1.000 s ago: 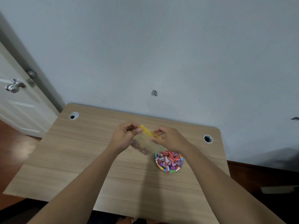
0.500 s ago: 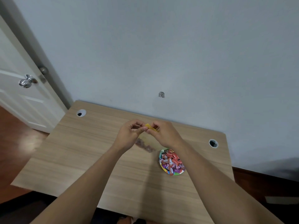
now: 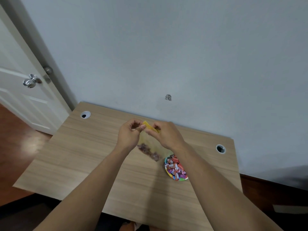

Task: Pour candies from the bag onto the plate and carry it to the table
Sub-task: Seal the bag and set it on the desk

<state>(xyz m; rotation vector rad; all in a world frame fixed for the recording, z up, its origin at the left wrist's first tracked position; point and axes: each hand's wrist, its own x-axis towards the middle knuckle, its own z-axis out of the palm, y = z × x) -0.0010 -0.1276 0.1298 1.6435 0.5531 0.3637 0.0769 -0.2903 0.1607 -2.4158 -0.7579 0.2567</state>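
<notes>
Two forearms reach over the desk. Nearest, the plate of candies sits under the right wrist. Beyond, the left hand and right hand pinch the bag by its yellow top, held above the desk.

We held both forearms out, left hand and right hand raised close together, fingertips pinched.

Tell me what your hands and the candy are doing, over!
Left hand and right hand both pinching yellow top of bag. Few candies left inside. Plate heaped with candy on desk. Nothing in the way.
</notes>
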